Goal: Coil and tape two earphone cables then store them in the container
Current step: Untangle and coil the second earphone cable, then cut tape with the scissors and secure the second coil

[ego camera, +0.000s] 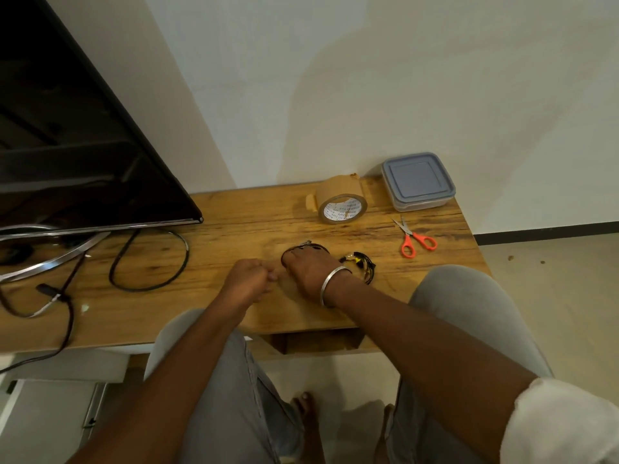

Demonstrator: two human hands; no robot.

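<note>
The left hand, fisted on what cannot be told, meets the right hand gripping the black earphone cable, loosely looped on the table, the second cable lying just right of it, and the tape roll, scissors and lidded container beyond look unused, so taping and storing likely remain.

The only print in view is on the white cardboard inner core of the brown packing-tape roll, which stands on edge on the wooden table. Rows of small dark letters run round the inside of the core, but they are too small and blurred to read, so no word or number can be made out
</note>
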